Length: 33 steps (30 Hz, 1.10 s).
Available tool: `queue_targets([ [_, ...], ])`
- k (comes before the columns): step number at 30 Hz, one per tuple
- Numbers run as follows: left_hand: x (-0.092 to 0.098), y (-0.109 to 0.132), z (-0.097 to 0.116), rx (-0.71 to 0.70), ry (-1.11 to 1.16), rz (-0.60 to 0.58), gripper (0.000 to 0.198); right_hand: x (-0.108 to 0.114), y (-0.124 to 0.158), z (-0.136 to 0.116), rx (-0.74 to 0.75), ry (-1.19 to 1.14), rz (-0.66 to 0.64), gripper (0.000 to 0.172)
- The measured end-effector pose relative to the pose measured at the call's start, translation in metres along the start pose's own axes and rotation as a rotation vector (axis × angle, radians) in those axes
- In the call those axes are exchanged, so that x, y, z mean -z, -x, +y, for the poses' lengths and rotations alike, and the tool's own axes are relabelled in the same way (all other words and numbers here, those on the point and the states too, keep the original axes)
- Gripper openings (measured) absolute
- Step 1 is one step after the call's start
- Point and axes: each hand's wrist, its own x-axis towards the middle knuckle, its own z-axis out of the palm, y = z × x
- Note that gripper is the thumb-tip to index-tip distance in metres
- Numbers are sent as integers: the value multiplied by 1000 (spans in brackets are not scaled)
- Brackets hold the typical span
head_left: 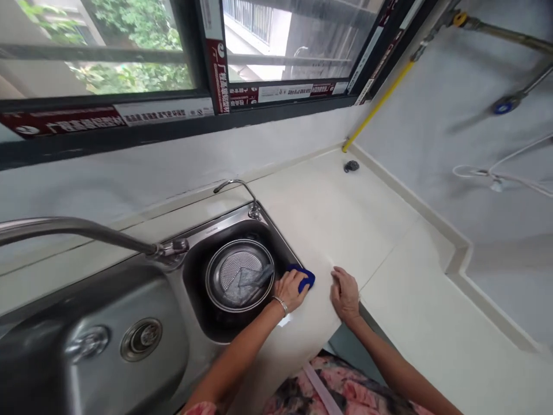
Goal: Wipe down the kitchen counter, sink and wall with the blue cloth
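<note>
My left hand (291, 290), a bracelet at its wrist, presses a folded blue cloth (307, 279) onto the countertop (298, 225) along the right edge of the sink. The fingers are bent over the cloth and cover part of it. On the counter to the right of the cloth rests my right hand (344, 293), its fingers curled in and nothing visible in them. The steel double sink (176, 282) lies to the left. In its smaller basin sits a round metal strainer basket (211, 282) with a crumpled clear plastic packet (244, 285) in it.
A large faucet (108, 233) arches over the left basin, and a thin spout (244, 183) stands at the sink's back corner. A dark scouring pad (351, 166) lies near the yellow pipe (380, 106). Wall pipes, a blue-handled valve (504, 106) and loose white cables (488, 173) are at right.
</note>
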Motion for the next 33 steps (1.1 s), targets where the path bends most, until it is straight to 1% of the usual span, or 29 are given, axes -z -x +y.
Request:
queue_targets([
  [2,-7,-15,9,-30,31,38,32,0,-1,-4,-32,17,-22,44],
  [5,-15,-28,12,-50,87,72,30,5,-1,-8,-53,11,-53,45],
  [7,-17,-34,10,-22,135,106,29,8,-1,-8,-57,6,-67,44],
  [8,-16,-39,7,16,161,137,29,10,-1,-8,-59,4,-72,44],
  [10,-12,-52,1,152,213,245,33,12,-1,-8,-65,2,-83,42],
  [13,1,-83,-11,460,292,476,44,13,0,-9,-74,3,-97,42],
  [15,14,-107,-22,643,361,605,45,12,1,-9,-75,13,-102,41],
  [17,28,-129,-36,776,445,689,43,12,2,-8,-69,24,-106,40],
  [20,48,-152,-59,931,573,769,46,10,5,-3,-64,30,-121,40],
  [24,67,-171,-93,1110,711,818,53,8,8,1,-69,34,-142,41],
  [27,73,-177,-109,1234,768,787,54,6,7,0,-56,42,-126,40],
  [28,74,-177,-110,1252,768,772,54,5,6,-1,-53,43,-117,40],
  [30,72,-175,-106,1228,732,745,55,4,5,-4,-55,39,-100,40],
  [33,60,-162,-87,1095,623,679,55,3,2,-9,-83,26,-92,42],
])
